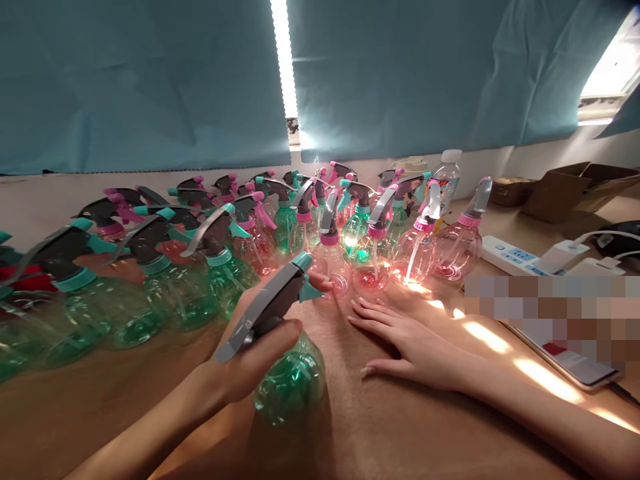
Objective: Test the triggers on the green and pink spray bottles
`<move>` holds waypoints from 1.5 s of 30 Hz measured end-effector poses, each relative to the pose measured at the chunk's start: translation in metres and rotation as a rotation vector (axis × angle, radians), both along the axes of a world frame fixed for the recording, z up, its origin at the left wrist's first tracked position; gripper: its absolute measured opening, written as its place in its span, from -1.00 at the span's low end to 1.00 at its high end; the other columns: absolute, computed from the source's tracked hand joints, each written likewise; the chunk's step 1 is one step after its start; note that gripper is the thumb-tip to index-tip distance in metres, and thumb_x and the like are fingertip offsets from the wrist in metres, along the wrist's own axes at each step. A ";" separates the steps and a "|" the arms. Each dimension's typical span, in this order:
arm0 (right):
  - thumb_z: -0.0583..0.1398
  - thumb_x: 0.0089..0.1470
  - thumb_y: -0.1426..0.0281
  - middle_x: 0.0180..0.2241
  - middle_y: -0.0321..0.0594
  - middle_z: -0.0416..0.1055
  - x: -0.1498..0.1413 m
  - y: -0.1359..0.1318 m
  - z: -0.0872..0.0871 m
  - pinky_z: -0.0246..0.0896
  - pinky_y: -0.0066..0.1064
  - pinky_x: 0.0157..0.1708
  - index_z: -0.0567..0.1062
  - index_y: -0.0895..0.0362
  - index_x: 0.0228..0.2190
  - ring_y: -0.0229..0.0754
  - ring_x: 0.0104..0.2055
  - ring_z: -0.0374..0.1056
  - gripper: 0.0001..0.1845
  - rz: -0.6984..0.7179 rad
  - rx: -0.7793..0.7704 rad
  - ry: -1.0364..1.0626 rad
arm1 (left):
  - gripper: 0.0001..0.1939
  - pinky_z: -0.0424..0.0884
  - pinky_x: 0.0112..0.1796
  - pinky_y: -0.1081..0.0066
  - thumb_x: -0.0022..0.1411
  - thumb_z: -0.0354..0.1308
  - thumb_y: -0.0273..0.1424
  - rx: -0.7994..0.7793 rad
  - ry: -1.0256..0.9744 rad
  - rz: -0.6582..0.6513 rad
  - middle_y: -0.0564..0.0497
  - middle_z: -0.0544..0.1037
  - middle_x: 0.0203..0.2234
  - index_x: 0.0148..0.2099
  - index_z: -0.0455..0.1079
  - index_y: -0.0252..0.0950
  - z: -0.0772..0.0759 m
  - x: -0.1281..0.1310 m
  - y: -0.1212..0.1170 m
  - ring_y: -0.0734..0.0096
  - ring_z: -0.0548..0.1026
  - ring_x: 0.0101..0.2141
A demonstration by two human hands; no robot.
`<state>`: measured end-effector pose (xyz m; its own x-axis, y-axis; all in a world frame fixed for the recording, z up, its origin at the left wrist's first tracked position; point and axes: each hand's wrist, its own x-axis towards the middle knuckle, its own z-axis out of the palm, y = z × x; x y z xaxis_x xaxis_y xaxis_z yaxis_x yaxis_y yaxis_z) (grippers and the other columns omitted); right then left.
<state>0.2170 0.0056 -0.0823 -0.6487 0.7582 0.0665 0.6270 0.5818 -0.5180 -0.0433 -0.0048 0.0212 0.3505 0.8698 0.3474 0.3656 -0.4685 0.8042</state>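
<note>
The left hand (247,363) has a green spray bottle (290,383) gripped just under its sprayer head (263,310); the right hand (415,343) lies empty, palm down, beside it. A snug hold clear of the trigger (310,290) seems best imo. Pink bottles (330,263) crowd just beyond the right hand, green bottles (185,293) block the left hand's outer side, phone (575,360)'s off to the right.

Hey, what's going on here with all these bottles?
A person's left hand is wrapped around the neck of a green spray bottle, while the right hand lies palm down on the table, holding nothing. Beyond the hands stand many more bottles, green ones mostly to the left and pink ones near the middle. A phone lies at the right.
</note>
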 end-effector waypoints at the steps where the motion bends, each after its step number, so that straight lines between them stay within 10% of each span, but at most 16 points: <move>1: 0.15 0.12 -0.11 0.37 -0.10 -0.10 0.000 0.000 0.001 -0.18 0.05 0.33 0.15 0.10 0.30 0.11 0.40 -0.16 -0.12 0.001 0.000 -0.011 | -0.57 0.45 -0.17 0.17 0.08 0.08 -0.36 -0.023 -0.026 -0.020 -0.02 0.63 -0.32 0.02 0.48 -0.14 0.000 0.000 0.001 0.08 0.54 -0.17; 13: 0.12 0.18 -0.06 0.37 -0.11 -0.10 0.001 0.000 0.000 -0.18 0.03 0.33 0.14 0.10 0.30 0.08 0.39 -0.14 -0.18 0.008 0.014 -0.012 | -0.55 0.38 0.08 -0.02 0.19 0.09 -0.34 -0.177 -0.134 -0.120 -0.03 0.61 -0.07 0.13 0.40 -0.03 -0.012 -0.005 -0.003 -0.03 0.39 0.15; 45: 0.08 0.20 -0.08 0.38 -0.21 -0.16 0.002 0.000 -0.002 -0.23 -0.03 0.35 0.08 0.08 0.32 0.02 0.41 -0.20 -0.18 -0.003 0.006 -0.063 | -0.57 0.47 -0.04 0.13 0.24 0.08 -0.39 -0.055 -0.110 -0.169 -0.09 0.57 -0.01 0.17 0.35 -0.13 -0.007 -0.003 -0.003 -0.01 0.42 0.12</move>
